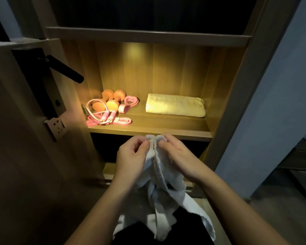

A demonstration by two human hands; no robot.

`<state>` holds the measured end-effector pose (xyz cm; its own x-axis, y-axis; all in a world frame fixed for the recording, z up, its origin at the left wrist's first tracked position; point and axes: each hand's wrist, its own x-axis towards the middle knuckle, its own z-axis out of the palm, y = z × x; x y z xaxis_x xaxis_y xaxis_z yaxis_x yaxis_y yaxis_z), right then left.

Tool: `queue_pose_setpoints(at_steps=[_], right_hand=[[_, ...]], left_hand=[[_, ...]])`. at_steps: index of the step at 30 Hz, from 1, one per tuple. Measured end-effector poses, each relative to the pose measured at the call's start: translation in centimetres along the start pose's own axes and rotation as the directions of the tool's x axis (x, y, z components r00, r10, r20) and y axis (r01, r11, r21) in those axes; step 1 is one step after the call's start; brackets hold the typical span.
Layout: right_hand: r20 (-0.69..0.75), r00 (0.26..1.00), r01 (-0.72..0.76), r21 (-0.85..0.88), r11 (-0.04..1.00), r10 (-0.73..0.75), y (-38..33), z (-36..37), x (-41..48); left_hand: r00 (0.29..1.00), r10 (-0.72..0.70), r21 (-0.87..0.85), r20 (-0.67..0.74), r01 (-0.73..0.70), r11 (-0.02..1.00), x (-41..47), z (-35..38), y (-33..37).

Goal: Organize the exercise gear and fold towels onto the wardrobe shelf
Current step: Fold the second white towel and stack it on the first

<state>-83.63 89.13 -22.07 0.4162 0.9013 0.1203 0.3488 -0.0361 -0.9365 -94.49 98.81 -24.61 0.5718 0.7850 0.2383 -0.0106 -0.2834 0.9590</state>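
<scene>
Two hands, left hand point(132, 157), right hand point(179, 156), pinching white towel point(163, 195)

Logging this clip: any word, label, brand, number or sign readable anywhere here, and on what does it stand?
None can be read.
The pink skipping rope, orange dumbbells, pink resistance bands, folded yellowish towel and the white cloth towel pinched by the left hand and right hand show no print.
The pale wall socket shows only its slots; it is too dim to make out any marking.
</scene>
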Motion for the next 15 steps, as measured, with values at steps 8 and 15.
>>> queue_pose_setpoints(at_steps=[8, 15], right_hand=[[-0.077, 0.987, 0.132, -0.115, 0.985, -0.141, 2.0, 0.9, 0.0], [-0.077, 0.981, 0.152, -0.266, 0.952, -0.178, 2.0, 1.1, -0.4]], left_hand=[[1.000, 0.017, -0.070, 0.015, -0.016, 0.997, -1.3, -0.1, -1.4], [0.998, 0.052, -0.011, 0.045, -0.051, 0.999, -1.2, -0.3, -1.9]])
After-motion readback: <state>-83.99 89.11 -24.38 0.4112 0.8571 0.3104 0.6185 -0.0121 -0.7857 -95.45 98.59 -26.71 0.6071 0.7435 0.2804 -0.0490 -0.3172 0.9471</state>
